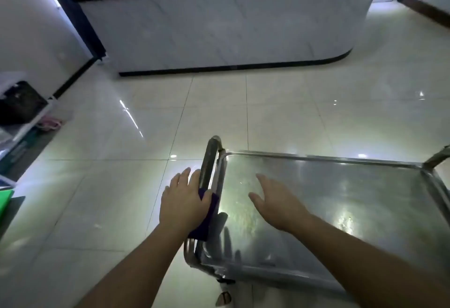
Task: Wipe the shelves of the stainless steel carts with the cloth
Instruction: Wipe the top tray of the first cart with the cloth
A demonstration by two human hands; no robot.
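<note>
Left hand (183, 200), fingers straight, presses purple cloth (207, 212) against cart (341, 198) handle; right hand (275, 203) hovers spread above the cart shelf, holding nothing; unbraced cart may roll

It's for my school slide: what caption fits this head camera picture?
Left hand presses a purple cloth on the cart handle; right hand hovers open above the shelf.

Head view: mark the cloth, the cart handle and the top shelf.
cloth (207, 217), head view, purple fold showing under the left hand.
cart handle (211, 159), head view, upper stretch of the bar.
top shelf (341, 198), head view, bare middle of the steel surface.
</note>
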